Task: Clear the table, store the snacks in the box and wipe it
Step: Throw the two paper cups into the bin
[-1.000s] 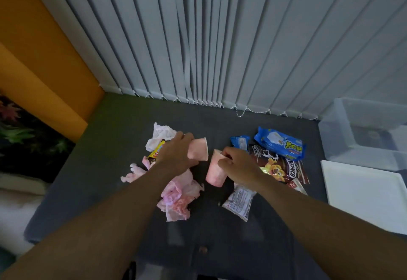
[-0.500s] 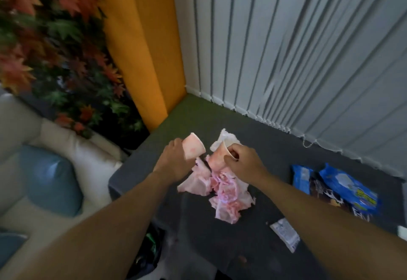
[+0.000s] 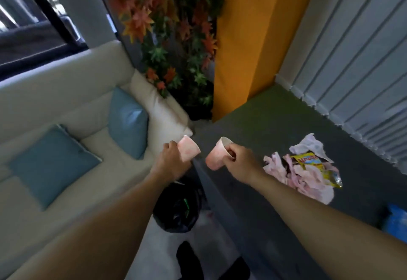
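Observation:
My left hand point(image 3: 170, 162) grips a pink paper cup point(image 3: 189, 151), tilted, just past the left edge of the dark grey table point(image 3: 275, 130). My right hand point(image 3: 239, 161) holds a second pink paper cup point(image 3: 217, 157) by its rim over the table's left edge. Below the two hands a bin lined with a black bag point(image 3: 179, 209) stands on the floor. Crumpled pink and white tissues point(image 3: 301, 172) lie on the table to the right, with a yellow snack wrapper point(image 3: 308, 161) on them. A blue snack packet point(image 3: 396, 219) shows at the right border.
A cream sofa point(image 3: 66, 94) with two light blue cushions point(image 3: 51, 163) stands left of the table. Artificial autumn foliage point(image 3: 167, 26) and an orange wall point(image 3: 248, 44) fill the corner. Vertical blinds point(image 3: 356, 55) hang behind the table.
Both hands have carried the cups from above the tissue pile leftward to the table's left edge, over the bin. My view has swung left; the box and most snacks are out of sight.

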`<action>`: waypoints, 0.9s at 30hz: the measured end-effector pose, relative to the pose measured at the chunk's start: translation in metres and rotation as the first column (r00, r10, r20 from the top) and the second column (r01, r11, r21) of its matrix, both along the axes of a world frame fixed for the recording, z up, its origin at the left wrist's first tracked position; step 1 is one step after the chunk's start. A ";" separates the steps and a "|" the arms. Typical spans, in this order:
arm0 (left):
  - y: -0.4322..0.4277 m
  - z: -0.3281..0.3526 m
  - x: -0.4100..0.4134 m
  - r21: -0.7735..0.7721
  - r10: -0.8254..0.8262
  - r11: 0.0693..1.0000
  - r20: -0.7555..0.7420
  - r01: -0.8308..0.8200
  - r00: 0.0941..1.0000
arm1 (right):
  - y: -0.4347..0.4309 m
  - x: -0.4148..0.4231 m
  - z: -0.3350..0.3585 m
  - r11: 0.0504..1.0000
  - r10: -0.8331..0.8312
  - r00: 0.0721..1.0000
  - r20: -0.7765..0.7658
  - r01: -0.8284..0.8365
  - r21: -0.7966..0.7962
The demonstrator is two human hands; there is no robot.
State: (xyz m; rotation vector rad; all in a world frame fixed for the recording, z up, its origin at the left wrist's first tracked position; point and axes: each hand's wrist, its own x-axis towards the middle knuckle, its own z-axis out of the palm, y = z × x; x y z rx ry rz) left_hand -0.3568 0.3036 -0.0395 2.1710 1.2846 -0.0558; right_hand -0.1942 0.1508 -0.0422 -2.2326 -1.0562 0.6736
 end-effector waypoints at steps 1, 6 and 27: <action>0.006 -0.008 -0.011 -0.013 0.029 0.999 -0.007 -0.029 1.000 | 0.009 -0.009 -0.005 1.000 0.021 1.000 -0.007 -0.021 0.005; 0.022 -0.047 -0.064 -0.080 0.129 0.988 -0.049 -0.133 0.990 | 0.041 -0.054 -0.042 0.994 0.107 0.992 -0.062 -0.107 -0.003; 0.050 -0.302 -0.120 -0.310 0.161 0.914 -0.316 -0.262 0.935 | 0.072 -0.140 -0.300 0.923 0.030 0.987 -0.157 -0.088 -0.375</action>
